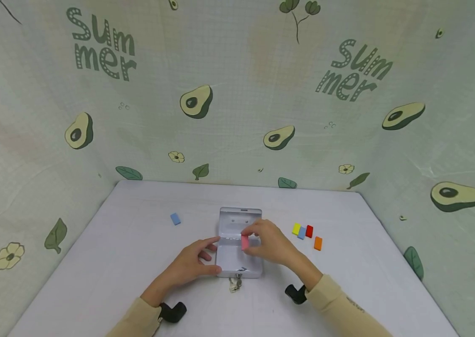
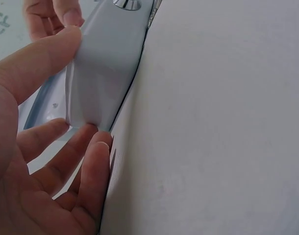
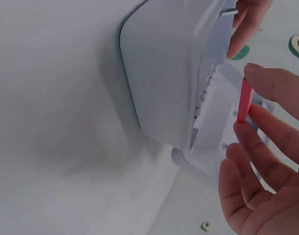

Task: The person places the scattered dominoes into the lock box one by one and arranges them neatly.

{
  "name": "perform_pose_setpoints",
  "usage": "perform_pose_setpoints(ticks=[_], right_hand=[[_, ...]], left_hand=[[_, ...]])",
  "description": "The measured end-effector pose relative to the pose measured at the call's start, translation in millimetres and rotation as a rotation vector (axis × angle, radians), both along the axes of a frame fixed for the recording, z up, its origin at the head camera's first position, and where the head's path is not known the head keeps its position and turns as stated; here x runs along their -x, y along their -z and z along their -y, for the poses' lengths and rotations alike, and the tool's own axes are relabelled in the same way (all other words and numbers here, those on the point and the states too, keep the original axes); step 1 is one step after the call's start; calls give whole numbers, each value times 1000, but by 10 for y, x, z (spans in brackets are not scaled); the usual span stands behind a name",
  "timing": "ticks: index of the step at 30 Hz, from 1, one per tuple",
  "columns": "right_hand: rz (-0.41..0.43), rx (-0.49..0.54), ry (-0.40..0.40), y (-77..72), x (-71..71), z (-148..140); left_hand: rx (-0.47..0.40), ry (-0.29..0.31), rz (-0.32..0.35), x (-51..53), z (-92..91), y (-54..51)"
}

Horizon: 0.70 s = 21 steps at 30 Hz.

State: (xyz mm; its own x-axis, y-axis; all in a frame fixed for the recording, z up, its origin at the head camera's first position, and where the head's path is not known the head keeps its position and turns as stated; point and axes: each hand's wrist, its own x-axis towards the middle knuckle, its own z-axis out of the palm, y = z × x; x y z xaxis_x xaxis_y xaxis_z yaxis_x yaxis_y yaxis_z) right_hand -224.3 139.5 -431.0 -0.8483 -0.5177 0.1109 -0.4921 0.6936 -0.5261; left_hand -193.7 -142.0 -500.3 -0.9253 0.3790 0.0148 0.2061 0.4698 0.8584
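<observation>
A light grey metal cash box [image 1: 226, 274] stands in front of me with its lid [image 1: 232, 220] raised and its inside facing up. My left hand [image 1: 191, 263] holds the box by its left side, thumb at the front corner and fingers toward the hinge. My right hand [image 1: 269, 242] pinches a pink rectangular block [image 3: 245, 100] between thumb and fingers, over the open box. Keys [image 1: 234, 284] hang from the lock at the box's front. A small dark mark or object shows inside near the front wall, too small to identify.
On the right of the table lie a yellow block [image 1: 296, 228], a blue block [image 1: 302, 232], a red block [image 1: 309, 230] and an orange block [image 1: 318, 243]. Another blue block [image 1: 175, 219] lies at the left. A patterned cloth [image 1: 237, 61] surrounds the white table [image 1: 144, 224].
</observation>
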Motion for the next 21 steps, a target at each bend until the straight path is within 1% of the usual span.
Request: perform_pose_setpoints(ticks=[6, 11, 21], right_hand=[[-27, 37, -26, 67, -23, 106], [-33, 30, -19, 120, -28, 180], [8, 61, -27, 211, -44, 278]], left_hand=[[-2, 38, 9, 17, 49, -10], [-12, 50, 14, 20, 72, -20], [-17, 50, 16, 39, 88, 37]])
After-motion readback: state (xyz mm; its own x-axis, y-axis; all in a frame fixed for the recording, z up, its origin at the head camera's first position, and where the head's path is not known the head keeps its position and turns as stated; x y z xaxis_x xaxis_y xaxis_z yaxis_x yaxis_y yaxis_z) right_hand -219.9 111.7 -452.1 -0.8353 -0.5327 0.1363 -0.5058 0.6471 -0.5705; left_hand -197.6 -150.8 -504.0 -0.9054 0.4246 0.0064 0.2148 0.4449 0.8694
